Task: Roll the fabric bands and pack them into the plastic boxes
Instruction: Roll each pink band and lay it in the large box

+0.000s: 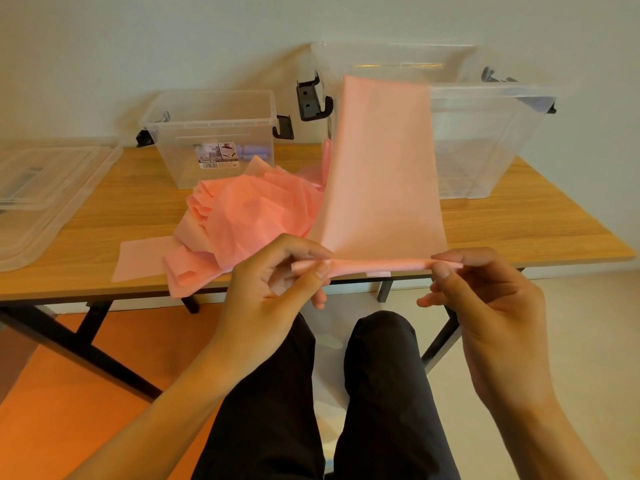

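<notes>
A pink fabric band [381, 174] stretches from my hands up over the table toward the large clear plastic box [491, 140]. Its near edge is rolled into a thin tube. My left hand [277, 282] pinches the left end of that rolled edge, and my right hand [485, 292] pinches the right end. A heap of more pink bands [249, 216] lies on the wooden table [519, 223], left of the held band. A smaller clear plastic box [211, 133] stands behind the heap, with purple rolls inside it.
Clear plastic lids [45, 199] lie at the table's left end. The boxes have black latches [313, 98]. My knees in dark trousers [381, 375] sit below the table's front edge. The wall is close behind the boxes.
</notes>
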A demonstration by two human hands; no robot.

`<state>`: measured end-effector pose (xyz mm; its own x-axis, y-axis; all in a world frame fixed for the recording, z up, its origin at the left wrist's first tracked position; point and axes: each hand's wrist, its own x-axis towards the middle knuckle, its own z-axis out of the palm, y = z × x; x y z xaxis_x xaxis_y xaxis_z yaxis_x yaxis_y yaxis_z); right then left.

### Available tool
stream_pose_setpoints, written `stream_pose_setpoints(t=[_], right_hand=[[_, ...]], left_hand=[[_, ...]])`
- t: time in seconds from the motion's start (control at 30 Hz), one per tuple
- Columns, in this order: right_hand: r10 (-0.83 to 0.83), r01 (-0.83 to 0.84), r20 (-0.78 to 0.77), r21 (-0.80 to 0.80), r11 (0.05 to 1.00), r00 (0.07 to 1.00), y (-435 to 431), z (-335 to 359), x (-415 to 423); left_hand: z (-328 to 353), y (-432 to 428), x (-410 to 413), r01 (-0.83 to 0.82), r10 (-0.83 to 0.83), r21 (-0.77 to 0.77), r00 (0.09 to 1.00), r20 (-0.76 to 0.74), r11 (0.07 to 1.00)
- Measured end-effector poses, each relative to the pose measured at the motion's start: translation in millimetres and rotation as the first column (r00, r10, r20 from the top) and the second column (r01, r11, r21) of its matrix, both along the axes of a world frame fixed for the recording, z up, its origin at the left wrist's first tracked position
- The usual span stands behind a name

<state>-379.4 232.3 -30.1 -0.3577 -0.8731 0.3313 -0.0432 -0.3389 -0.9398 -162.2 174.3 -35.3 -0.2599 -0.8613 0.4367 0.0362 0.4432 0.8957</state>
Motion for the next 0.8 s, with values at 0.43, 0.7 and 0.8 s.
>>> stream_pose_setpoints(t=[0.43,0.7,0.8], right_hand=[[-0.009,0.007,0.047,0.051,0.999,0.999,-5.5,-2.0,1.5],[-0.023,0.023,0.016,0.03,0.999,1.0,-2.9,1.0,0.0],[-0.04,0.04,-0.015,0.014,0.999,0.999,-3.6,1.9,0.4]], left_hand=[[-1.7,1.3,-2.0,-0.049,0.049,0.012,0.999,0.002,0.999],[-2.9,-1.2,0.9,-0.007,0.007,-0.047,1.0,-0.002,0.999],[-3.3,-0.9,1.9,0.004,-0.002,-0.06,0.999,0.039,0.998]])
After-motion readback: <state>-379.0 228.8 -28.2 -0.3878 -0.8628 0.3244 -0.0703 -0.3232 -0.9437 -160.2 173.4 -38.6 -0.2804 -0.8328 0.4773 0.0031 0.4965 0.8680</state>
